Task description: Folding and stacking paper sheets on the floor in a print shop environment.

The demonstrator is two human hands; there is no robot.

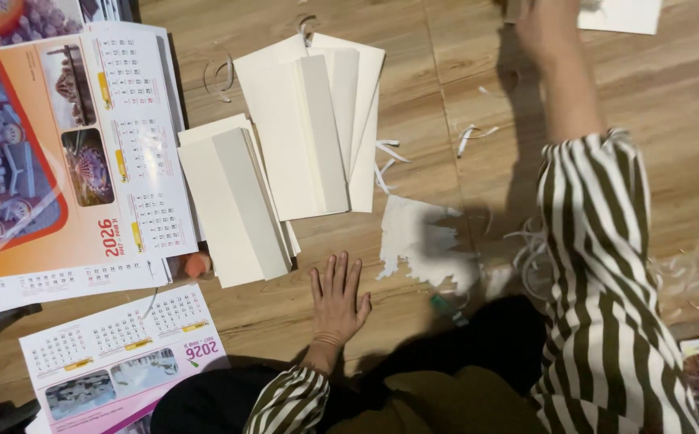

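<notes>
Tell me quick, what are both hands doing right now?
Left hand: open, fingers spread, flat on the wooden floor, holding nothing.
Right hand: reaching to the paper sheet at the top edge; blurred, grip cannot be told.

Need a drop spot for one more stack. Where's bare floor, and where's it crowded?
Bare wood: the floor left of the left hand, between the small calendar and the lower card stack; also between the upper card stack and the right arm. Crowded: calendars at left, torn paper and shreds at right.
</notes>
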